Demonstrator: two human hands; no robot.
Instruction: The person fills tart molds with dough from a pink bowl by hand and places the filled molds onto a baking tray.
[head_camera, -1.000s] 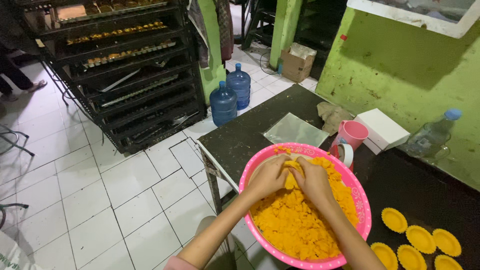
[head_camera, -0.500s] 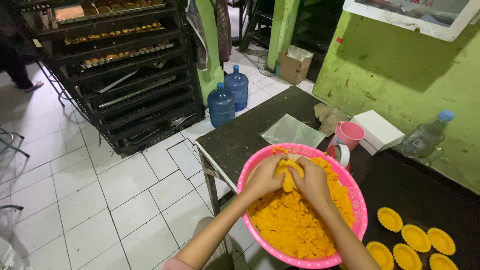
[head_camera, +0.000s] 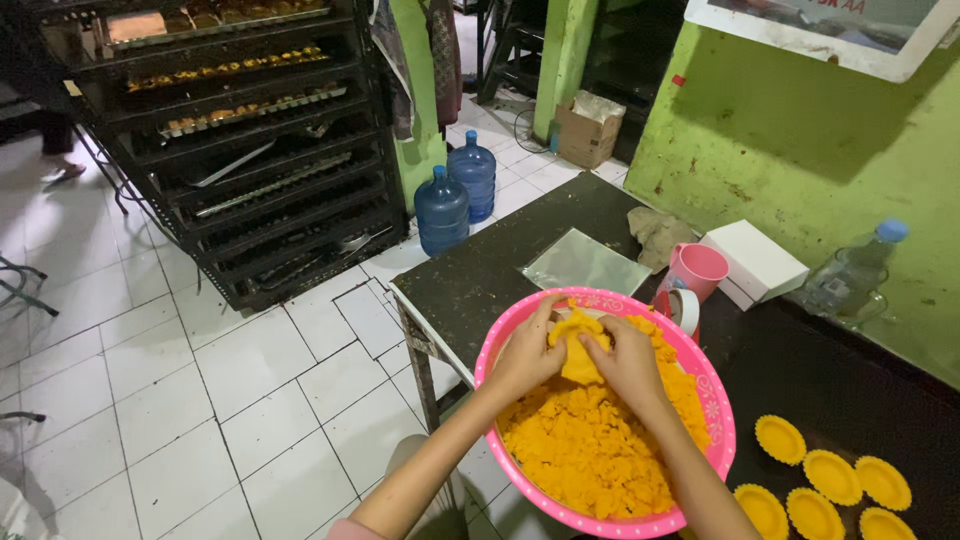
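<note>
While both forearms reach in from the bottom edge over the pink plastic basin (head_camera: 712, 400), the left hand (head_camera: 525, 352) and right hand (head_camera: 628, 360) meet at its far rim, fingers curled inward, each grip clamped on one lump of orange dough (head_camera: 578, 345) pressed between them. Left thumb sits on top of the lump, right fingers wrap its right side; wrists are slightly bent, palms facing each other. The lump looks soft, matte, roughly folded, with a rounded upper edge. Below it the basin is filled with the same dough mass (head_camera: 590, 450), crumbly and chunky, bright orange. The basin is round, glossy, with a dotted rim, and sits at the worktop's (head_camera: 490, 270) near left corner, partly overhanging the front edge. The worktop is dark, speckled and hard-looking. Toward the right front edge lie small round moulds lined with dough (head_camera: 830, 476), fluted, shallow and yellow. Just behind the basin stands a pink plastic mug (head_camera: 692, 272); beside it a white box (head_camera: 755, 262), a crumpled cloth (head_camera: 658, 233) and a clear flat sheet (head_camera: 585, 265). A clear plastic bottle (head_camera: 850, 275) with a blue cap stands by the green wall. On the tiled floor stand two blue water jugs (head_camera: 455, 195) and a black metal tray rack (head_camera: 250, 150).
</note>
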